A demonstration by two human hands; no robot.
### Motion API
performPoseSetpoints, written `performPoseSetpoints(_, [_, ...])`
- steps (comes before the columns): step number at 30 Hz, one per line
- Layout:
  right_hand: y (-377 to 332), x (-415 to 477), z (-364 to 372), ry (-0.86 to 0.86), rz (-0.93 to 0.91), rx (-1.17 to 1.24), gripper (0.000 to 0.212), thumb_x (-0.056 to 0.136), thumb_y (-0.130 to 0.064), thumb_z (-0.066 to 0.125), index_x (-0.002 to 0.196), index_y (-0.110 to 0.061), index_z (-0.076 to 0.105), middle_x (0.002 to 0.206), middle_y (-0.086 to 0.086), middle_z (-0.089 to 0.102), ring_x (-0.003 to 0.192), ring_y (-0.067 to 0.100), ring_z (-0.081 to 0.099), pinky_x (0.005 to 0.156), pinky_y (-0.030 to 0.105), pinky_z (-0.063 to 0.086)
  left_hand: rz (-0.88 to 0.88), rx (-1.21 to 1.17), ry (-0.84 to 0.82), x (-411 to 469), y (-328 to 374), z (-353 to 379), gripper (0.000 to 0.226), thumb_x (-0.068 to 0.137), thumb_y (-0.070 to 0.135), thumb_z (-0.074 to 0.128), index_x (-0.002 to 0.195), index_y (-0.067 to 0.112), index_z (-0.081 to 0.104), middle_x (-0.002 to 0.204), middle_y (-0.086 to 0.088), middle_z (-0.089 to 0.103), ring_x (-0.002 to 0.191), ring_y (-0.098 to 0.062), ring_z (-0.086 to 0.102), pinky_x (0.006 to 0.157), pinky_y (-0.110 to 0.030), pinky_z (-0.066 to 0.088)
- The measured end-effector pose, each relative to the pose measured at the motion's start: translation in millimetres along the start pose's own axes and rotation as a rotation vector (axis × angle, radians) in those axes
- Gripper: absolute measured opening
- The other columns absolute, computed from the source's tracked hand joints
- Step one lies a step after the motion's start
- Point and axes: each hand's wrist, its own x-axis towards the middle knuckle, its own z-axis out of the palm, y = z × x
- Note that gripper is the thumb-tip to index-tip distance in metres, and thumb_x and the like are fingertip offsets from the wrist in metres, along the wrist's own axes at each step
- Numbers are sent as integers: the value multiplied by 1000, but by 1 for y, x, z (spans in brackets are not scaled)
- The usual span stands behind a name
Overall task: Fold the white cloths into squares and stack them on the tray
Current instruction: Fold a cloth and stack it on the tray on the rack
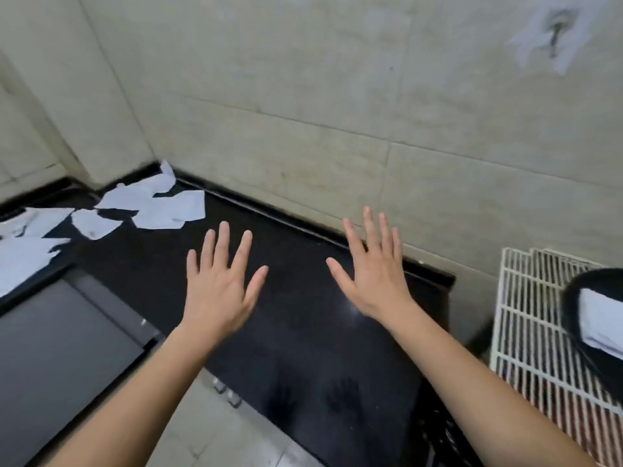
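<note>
Head view, looking down at a glossy black tabletop point(303, 298) set against a pale tiled wall point(337, 112). The left hand point(219, 288) and the right hand point(374, 274) are both held out above the bare middle of the tabletop, palms down, fingers spread wide and holding nothing; whether the palms touch the surface cannot be told. Faint dark hand shapes show on the glossy surface at 6 o'clock. The white cloths point(158, 205) lie loose and unfolded in a scatter at 10 o'clock, in the corner where the tabletop meets the wall, well apart from both hands; several overlap one another and more reach the left edge of the view. A grey recessed panel point(60, 338) lies at 8 o'clock, beside the left forearm. At 3 o'clock, off the end of the tabletop, a white wire rack point(532, 332) carries a dark rounded tray point(573, 318) with a folded white cloth point(600, 315) lying in it, partly cut by the frame edge. A metal fitting with white scraps around it point(553, 35) is on the wall at 1 o'clock.
</note>
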Motion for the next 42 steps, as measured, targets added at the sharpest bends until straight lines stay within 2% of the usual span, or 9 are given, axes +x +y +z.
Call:
performPoseSetpoints(8, [-240, 78, 87, -28, -245, 26, 72, 98, -59, 34, 158, -22, 22, 167, 14, 3, 153, 34, 4, 123, 51, 8, -149, 60, -10, -31, -244, -6, 71, 95, 58, 25, 152, 17, 34, 160, -21, 23, 145, -42, 25, 109, -65, 30])
performPoseSetpoints(12, [-320, 100, 120, -106, -311, 6, 72, 99, -60, 31, 159, -22, 19, 167, 13, -1, 153, 33, 0, 124, 51, 7, -259, 72, -64, -41, -339, -4, 71, 96, 57, 25, 152, 16, 35, 159, -21, 24, 145, -42, 25, 108, -66, 32])
performPoseSetpoints(17, [-366, 130, 150, -135, -330, -12, 71, 99, -59, 29, 159, -23, 19, 167, 13, 0, 154, 33, 2, 124, 51, 9, -298, 68, -94, -26, -402, 9, 69, 97, 58, 25, 153, 18, 32, 160, -20, 21, 147, -40, 22, 111, -63, 29])
performPoseSetpoints(23, [-419, 189, 211, -172, -336, 13, 70, 98, -58, 31, 157, -21, 23, 166, 14, 10, 153, 34, 8, 123, 51, 11, -374, 56, -180, 6, -469, 45, 73, 95, 62, 16, 155, 21, 25, 163, -17, 12, 150, -36, 12, 116, -59, 24])
performPoseSetpoints(28, [-468, 258, 267, -209, -359, 66, 68, 98, -54, 36, 155, -18, 30, 164, 17, 17, 151, 37, 17, 120, 53, 20, -435, 59, -219, 51, -537, 75, 80, 91, 66, 9, 156, 21, 22, 164, -14, 7, 151, -35, 8, 117, -58, 19])
performPoseSetpoints(31, [-485, 298, 289, -248, -380, 73, 67, 100, -52, 38, 157, -19, 24, 165, 16, 12, 152, 37, 12, 122, 52, 17, -473, 44, -238, 77, -568, 84, 83, 88, 67, 4, 157, 22, 16, 165, -13, 3, 152, -34, 3, 118, -57, 16])
performPoseSetpoints(35, [-502, 353, 311, -311, -388, 62, 69, 101, -48, 39, 159, -21, 15, 167, 13, 3, 154, 33, 3, 123, 49, 9, -512, 2, -252, 114, -607, 96, 75, 95, 64, 15, 158, 24, 12, 165, -12, -3, 152, -33, -1, 119, -54, 13])
performPoseSetpoints(39, [-508, 379, 336, -340, -331, 32, 70, 95, -43, 53, 155, -15, 30, 162, 18, 23, 149, 38, 23, 119, 53, 24, -467, -25, -287, 143, -634, 117, 70, 99, 58, 24, 158, 24, 8, 165, -13, -5, 152, -33, -3, 120, -53, 11])
performPoseSetpoints(42, [-510, 393, 356, -396, -300, -40, 71, 96, -43, 53, 156, -15, 26, 163, 18, 19, 150, 38, 21, 119, 53, 24, -445, -36, -335, 166, -650, 137, 69, 100, 54, 33, 158, 21, 14, 165, -15, 2, 151, -35, 3, 119, -54, 16])
